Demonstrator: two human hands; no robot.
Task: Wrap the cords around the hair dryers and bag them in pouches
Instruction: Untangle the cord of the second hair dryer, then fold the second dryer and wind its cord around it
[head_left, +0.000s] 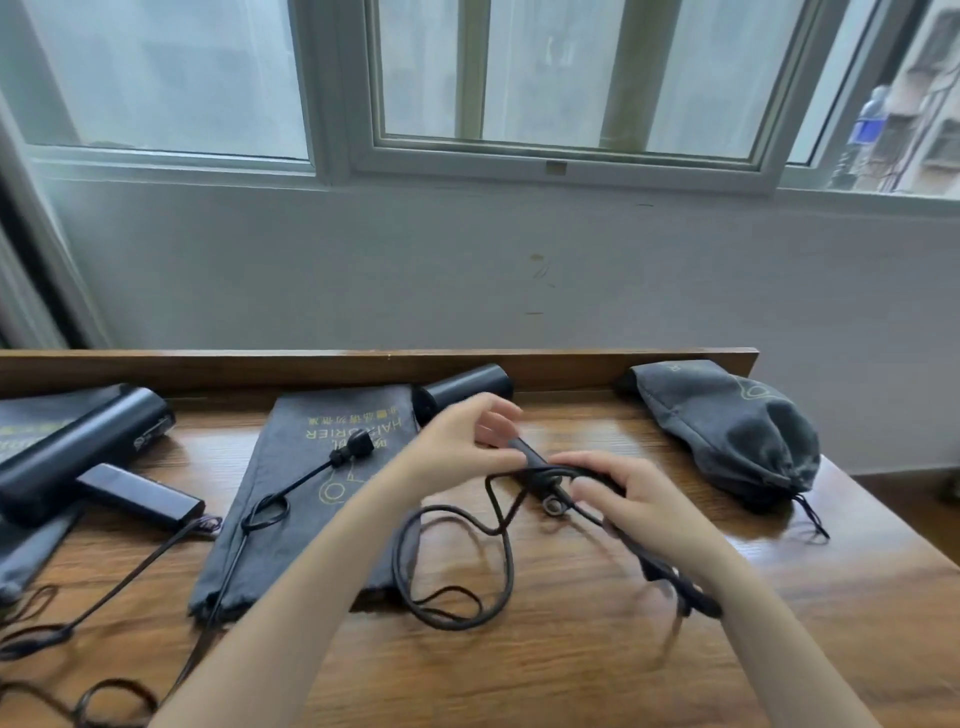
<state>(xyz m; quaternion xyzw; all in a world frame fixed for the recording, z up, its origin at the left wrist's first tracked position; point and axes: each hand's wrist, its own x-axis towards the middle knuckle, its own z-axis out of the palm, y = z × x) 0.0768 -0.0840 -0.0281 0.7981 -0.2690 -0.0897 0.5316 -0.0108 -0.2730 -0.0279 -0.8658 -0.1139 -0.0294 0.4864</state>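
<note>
Middle of the brown wooden surface (571, 665): gripping the handle of the black cylindrical plastic hair dryer (462, 397) with the left hand (462, 441), fingers curled round it. Holding a loop of its black rubber cord (462, 626) at the handle's end with the right hand (628, 499), fingers curled; slack lying looped on the wood. Just left, a flat dark grey fabric pouch with yellow print (311, 519), black plug (358, 447) on it. Far right, a filled grey drawstring pouch (727, 431). Far left, a second black hair dryer (78, 441).
</note>
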